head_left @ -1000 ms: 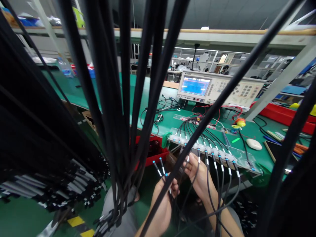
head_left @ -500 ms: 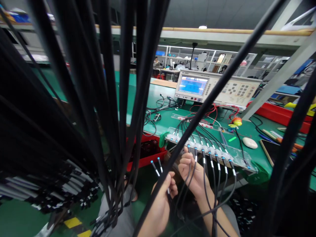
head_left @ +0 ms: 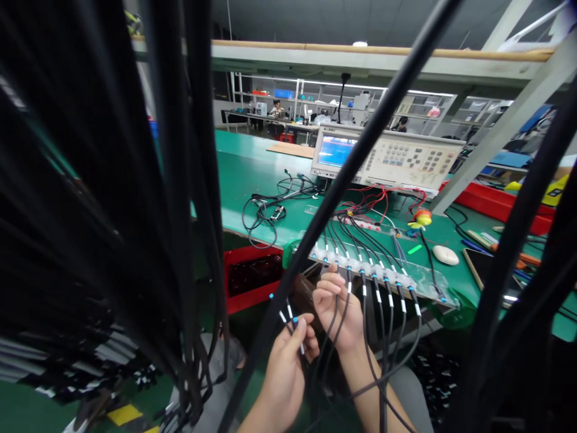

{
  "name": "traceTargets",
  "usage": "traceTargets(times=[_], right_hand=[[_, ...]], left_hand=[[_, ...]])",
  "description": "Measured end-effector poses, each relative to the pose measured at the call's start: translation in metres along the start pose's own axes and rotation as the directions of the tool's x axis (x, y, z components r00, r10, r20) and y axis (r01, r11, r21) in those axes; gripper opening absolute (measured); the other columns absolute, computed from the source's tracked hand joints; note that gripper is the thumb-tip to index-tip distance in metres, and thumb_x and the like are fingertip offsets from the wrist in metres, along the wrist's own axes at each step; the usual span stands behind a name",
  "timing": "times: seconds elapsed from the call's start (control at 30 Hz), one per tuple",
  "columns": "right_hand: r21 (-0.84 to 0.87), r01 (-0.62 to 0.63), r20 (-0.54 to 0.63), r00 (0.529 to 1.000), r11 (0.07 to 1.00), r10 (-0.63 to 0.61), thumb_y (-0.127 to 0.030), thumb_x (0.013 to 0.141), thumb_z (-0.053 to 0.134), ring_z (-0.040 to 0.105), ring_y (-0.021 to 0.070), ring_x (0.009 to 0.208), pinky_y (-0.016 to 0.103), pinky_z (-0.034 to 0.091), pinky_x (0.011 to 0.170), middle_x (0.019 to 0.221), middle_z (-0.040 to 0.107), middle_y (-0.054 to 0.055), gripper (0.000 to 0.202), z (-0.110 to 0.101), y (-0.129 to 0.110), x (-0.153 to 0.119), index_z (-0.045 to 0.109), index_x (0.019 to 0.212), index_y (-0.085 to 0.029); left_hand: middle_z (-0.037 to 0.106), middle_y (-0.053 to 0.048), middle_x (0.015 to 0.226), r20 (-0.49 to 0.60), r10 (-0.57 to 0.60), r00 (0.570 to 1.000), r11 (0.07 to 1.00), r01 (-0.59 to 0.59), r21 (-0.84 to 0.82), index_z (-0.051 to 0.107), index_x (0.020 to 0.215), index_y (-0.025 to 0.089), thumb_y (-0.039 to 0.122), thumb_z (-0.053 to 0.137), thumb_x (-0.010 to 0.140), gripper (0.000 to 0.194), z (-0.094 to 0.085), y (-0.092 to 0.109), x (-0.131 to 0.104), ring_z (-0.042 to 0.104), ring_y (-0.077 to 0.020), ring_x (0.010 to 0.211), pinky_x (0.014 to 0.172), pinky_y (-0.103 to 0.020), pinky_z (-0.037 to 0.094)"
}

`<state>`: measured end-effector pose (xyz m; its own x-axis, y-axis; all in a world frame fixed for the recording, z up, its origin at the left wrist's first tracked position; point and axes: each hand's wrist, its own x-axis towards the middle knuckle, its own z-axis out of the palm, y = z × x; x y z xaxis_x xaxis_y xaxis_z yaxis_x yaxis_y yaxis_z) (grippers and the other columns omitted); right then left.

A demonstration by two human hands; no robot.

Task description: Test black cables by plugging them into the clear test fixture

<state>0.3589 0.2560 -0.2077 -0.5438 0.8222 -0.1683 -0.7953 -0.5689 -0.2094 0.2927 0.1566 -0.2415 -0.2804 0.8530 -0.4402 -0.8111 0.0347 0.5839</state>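
Observation:
Low in the middle, my left hand (head_left: pixel 288 364) is closed on black cables with white sleeves and blue tips (head_left: pixel 296 319). To its right, my right hand (head_left: pixel 340 307) reaches up to the connector strip (head_left: pixel 356 264), its fingers curled at a cable plugged into the strip's left part. Several black cables (head_left: pixel 378 300) with white bands hang from the strip's front edge. Thinner black wires run from its back toward a tester (head_left: pixel 396 156) with a lit screen. A thick black cable crosses the view diagonally, close to the camera.
Hanging black cables (head_left: pixel 171 180) fill the left side. Below the green table (head_left: pixel 243 174) edge is a red bin (head_left: pixel 256 300). A white mouse (head_left: pixel 446 255), a phone (head_left: pixel 482 270) and a red tray (head_left: pixel 478 204) lie at the right. A person (head_left: pixel 276 109) sits far back.
The view has shifted, uncovering more table at the left. In my left hand, a blue cable tip now shows near the thumb. My right hand stays at the strip.

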Motion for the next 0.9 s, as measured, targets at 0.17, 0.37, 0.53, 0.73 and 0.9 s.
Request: traceTargets(times=[0.17, 0.37, 0.53, 0.73, 0.9], right_hand=[[0.166, -0.066, 0.138, 0.990, 0.984, 0.044, -0.003, 0.077, 0.064, 0.055, 0.0027, 0.057, 0.012, 0.048, 0.059, 0.068, 0.056, -0.010, 0.035, -0.001, -0.003, 0.002, 0.064, 0.100, -0.028], [-0.535, -0.030, -0.032, 0.999, 0.844, 0.015, -0.039, 0.073, 0.074, 0.065, 0.0143, 0.083, 0.022, 0.053, 0.074, 0.097, 0.070, 0.006, 0.033, -0.025, -0.005, -0.002, 0.071, 0.099, -0.019], [-0.840, -0.105, -0.021, 0.987, 0.532, 0.160, -0.046, 0.072, 0.072, 0.062, 0.0157, 0.057, 0.027, 0.050, 0.053, 0.085, 0.070, 0.006, 0.040, -0.023, -0.002, -0.017, 0.070, 0.105, -0.023], [-0.878, -0.047, 0.032, 0.987, 0.477, 0.156, -0.045, 0.070, 0.074, 0.052, 0.0105, 0.050, 0.020, 0.042, 0.050, 0.058, 0.059, 0.001, 0.030, -0.007, 0.002, -0.015, 0.072, 0.074, -0.015], [-0.846, 0.091, 0.070, 0.996, 0.526, -0.060, -0.048, 0.079, 0.065, 0.061, 0.0147, 0.072, 0.023, 0.047, 0.065, 0.083, 0.066, 0.003, 0.032, -0.009, 0.002, -0.005, 0.069, 0.096, -0.021]], left_hand=[[0.062, 0.000, 0.077, 0.027, -0.008, 1.000, 1.000, 0.008, -0.024, 0.070, 0.098, 0.016, 0.023, 0.066, 0.077, 0.022, 0.001, 0.004, -0.004, 0.057, -0.0080, 0.066, 0.065, -0.021, 0.047], [0.061, 0.000, 0.076, 0.057, 0.002, 0.998, 0.998, -0.006, 0.064, 0.063, 0.113, 0.018, 0.026, 0.062, 0.081, 0.034, 0.004, 0.014, -0.008, 0.056, -0.0087, 0.067, 0.066, -0.023, 0.048], [0.061, -0.001, 0.070, 0.053, 0.022, 0.998, 0.972, -0.034, 0.233, 0.065, 0.098, 0.015, 0.041, 0.066, 0.077, 0.033, 0.004, 0.015, -0.005, 0.055, -0.0079, 0.055, 0.046, -0.019, 0.040], [0.062, -0.001, 0.072, 0.047, 0.021, 0.999, 0.943, -0.035, 0.332, 0.062, 0.086, 0.014, 0.048, 0.061, 0.078, 0.035, 0.002, 0.018, -0.005, 0.051, -0.0044, 0.043, 0.034, -0.017, 0.030], [0.065, -0.001, 0.075, 0.066, 0.047, 0.997, 0.945, -0.066, 0.320, 0.062, 0.095, 0.014, 0.040, 0.059, 0.081, 0.029, 0.003, 0.021, -0.007, 0.056, -0.0056, 0.046, 0.038, -0.017, 0.040]])
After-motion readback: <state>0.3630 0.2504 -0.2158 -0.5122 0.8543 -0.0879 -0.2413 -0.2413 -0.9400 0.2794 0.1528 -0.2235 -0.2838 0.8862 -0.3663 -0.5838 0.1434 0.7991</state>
